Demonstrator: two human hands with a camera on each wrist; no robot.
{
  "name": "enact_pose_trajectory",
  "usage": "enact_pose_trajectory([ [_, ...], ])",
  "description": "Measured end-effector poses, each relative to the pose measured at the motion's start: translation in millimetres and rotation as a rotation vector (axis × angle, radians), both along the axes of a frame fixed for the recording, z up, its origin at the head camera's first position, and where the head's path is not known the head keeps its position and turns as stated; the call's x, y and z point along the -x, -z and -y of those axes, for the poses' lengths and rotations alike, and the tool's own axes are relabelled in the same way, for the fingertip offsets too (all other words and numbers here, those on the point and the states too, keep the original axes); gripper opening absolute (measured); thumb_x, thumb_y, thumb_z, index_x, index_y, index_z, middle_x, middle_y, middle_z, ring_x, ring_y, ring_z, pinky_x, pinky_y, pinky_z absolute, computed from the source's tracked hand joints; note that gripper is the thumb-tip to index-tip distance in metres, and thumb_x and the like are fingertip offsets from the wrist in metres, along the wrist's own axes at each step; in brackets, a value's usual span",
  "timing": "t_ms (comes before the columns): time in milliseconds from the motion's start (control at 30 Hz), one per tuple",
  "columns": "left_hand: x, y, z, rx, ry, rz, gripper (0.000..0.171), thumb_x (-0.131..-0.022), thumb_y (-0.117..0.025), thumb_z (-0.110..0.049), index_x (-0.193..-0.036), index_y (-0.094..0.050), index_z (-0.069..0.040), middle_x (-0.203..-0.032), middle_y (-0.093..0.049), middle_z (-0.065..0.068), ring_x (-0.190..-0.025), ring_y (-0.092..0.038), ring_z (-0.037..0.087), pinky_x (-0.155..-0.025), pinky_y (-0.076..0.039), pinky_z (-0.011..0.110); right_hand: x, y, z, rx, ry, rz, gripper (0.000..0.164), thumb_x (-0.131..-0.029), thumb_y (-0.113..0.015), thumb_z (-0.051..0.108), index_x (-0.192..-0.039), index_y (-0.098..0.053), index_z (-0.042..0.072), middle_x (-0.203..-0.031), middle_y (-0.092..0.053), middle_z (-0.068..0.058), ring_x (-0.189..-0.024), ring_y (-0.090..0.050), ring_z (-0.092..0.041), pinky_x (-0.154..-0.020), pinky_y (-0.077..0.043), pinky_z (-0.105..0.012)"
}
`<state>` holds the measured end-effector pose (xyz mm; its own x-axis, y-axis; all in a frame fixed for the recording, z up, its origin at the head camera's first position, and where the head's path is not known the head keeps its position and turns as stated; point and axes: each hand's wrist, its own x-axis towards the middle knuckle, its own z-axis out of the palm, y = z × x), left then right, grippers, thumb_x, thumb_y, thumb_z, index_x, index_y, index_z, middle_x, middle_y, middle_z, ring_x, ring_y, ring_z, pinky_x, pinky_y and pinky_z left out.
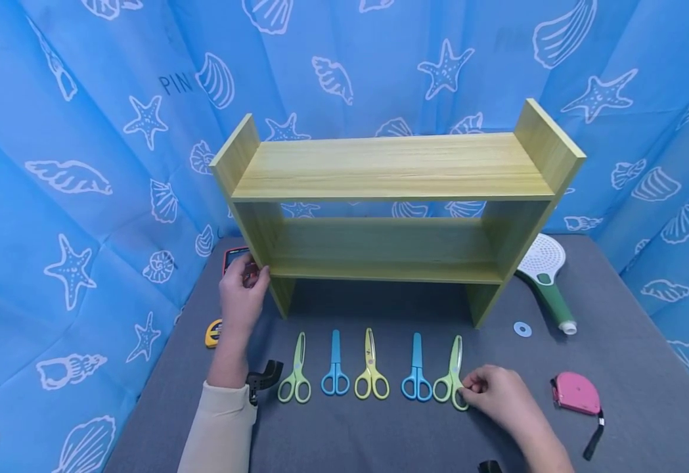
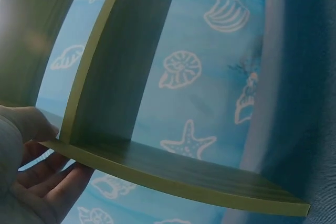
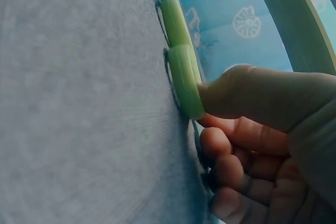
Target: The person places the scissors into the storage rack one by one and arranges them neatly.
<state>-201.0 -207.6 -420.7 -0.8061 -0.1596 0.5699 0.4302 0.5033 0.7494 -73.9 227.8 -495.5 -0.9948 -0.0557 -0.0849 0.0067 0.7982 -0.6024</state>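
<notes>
A light wooden two-tier shelf (image 1: 391, 167) stands at the back of the table. My left hand (image 1: 241, 302) grips its left side panel at the level of the lower board. In the left wrist view the thumb lies on one face of the panel (image 2: 173, 179) and the fingers on the other. My right hand (image 1: 504, 397) pinches a handle loop of the rightmost green scissors (image 1: 456, 358), which lie on the cloth. The right wrist view has the thumb against this green loop (image 3: 185, 80), the other fingers curled below.
Left of those scissors lie blue scissors (image 1: 417, 355), yellow scissors (image 1: 370, 351), more blue scissors (image 1: 335, 351) and green scissors (image 1: 299, 355). A pink tape measure (image 1: 577, 393), a pale disc (image 1: 522, 329) and a green-handled shower head (image 1: 553, 302) are at right. A yellow tape measure (image 1: 213, 334) sits at left.
</notes>
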Motion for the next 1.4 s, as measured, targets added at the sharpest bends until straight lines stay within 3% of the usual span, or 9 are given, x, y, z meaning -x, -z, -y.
enact_pose_trajectory([
  [200,-0.1,0.7,-1,0.003,0.0,-0.01,0.03,-0.097,-0.069,-0.008,-0.127,-0.065,-0.002,-0.12,-0.066,0.011,-0.107,-0.067,0.023,-0.085,-0.054,0.013,-3.4,-7.6,1,0.009,0.039,0.016,0.007,-0.076,-0.079,0.01,-0.076,-0.073,0.012,-0.066,-0.062,0.008,-0.062,-0.055,-0.008,-0.057,-0.047,-0.025],
  [433,0.4,1.5,-1,0.026,-0.004,-0.018,0.031,-0.096,-0.069,-0.007,-0.126,-0.064,-0.002,-0.119,-0.066,0.012,-0.103,-0.067,0.022,-0.083,-0.055,0.014,-9.4,-35.2,-1,0.03,0.082,0.072,0.004,-0.08,-0.077,0.009,-0.082,-0.074,0.008,-0.071,-0.065,0.005,-0.066,-0.058,-0.012,-0.056,-0.048,-0.024],
  [733,0.1,1.6,-1,0.051,-0.021,-0.018,0.03,-0.096,-0.07,-0.008,-0.124,-0.065,-0.001,-0.117,-0.066,0.011,-0.101,-0.068,0.022,-0.084,-0.061,0.039,-18.5,-70.6,-7,0.044,0.082,-0.06,0.006,-0.081,-0.078,0.007,-0.087,-0.076,0.007,-0.073,-0.065,0.004,-0.065,-0.058,-0.011,-0.056,-0.05,-0.023],
  [833,0.3,1.4,-1,0.058,-0.02,-0.021,0.03,-0.095,-0.07,-0.008,-0.124,-0.065,-0.001,-0.117,-0.066,0.011,-0.101,-0.068,0.022,-0.083,-0.061,0.031,-21.6,-82.0,-8,0.053,0.076,-0.154,0.007,-0.08,-0.079,0.003,-0.085,-0.076,0.007,-0.072,-0.065,0.005,-0.062,-0.058,-0.007,-0.055,-0.051,-0.023],
  [933,0.4,0.6,-1,0.062,-0.02,-0.025,0.03,-0.095,-0.071,-0.008,-0.124,-0.065,-0.001,-0.117,-0.067,0.012,-0.1,-0.068,0.022,-0.083,-0.059,0.023,-23.4,-95.5,-8,0.062,0.079,-0.194,0.007,-0.081,-0.078,0.002,-0.086,-0.076,0.006,-0.072,-0.066,0.005,-0.061,-0.058,-0.006,-0.055,-0.052,-0.023],
  [1067,0.3,-0.7,-1,0.065,-0.014,-0.039,0.029,-0.094,-0.071,-0.006,-0.123,-0.065,0.0,-0.116,-0.067,0.013,-0.1,-0.068,0.023,-0.082,-0.059,0.024,-25.1,-114.7,-10,0.058,0.091,-0.205,0.006,-0.084,-0.077,0.002,-0.09,-0.076,0.004,-0.075,-0.067,0.003,-0.062,-0.059,-0.008,-0.055,-0.053,-0.023],
  [1167,0.6,-0.7,0,0.07,-0.013,-0.045,0.029,-0.094,-0.071,-0.005,-0.122,-0.065,0.0,-0.116,-0.067,0.013,-0.1,-0.069,0.024,-0.082,-0.06,0.027,-26.9,-127.4,-11,0.052,0.092,-0.268,0.008,-0.084,-0.078,0.001,-0.091,-0.076,0.004,-0.076,-0.068,0.002,-0.062,-0.059,-0.006,-0.054,-0.053,-0.021],
  [1400,1.1,0.1,0,0.072,-0.014,-0.061,0.029,-0.094,-0.07,-0.005,-0.122,-0.065,0.0,-0.115,-0.066,0.014,-0.099,-0.069,0.026,-0.081,-0.055,0.013,-30.3,-156.6,-13,0.091,0.069,-0.414,0.012,-0.081,-0.081,0.0,-0.09,-0.077,0.005,-0.077,-0.07,0.002,-0.06,-0.061,-0.003,-0.052,-0.049,-0.013],
])
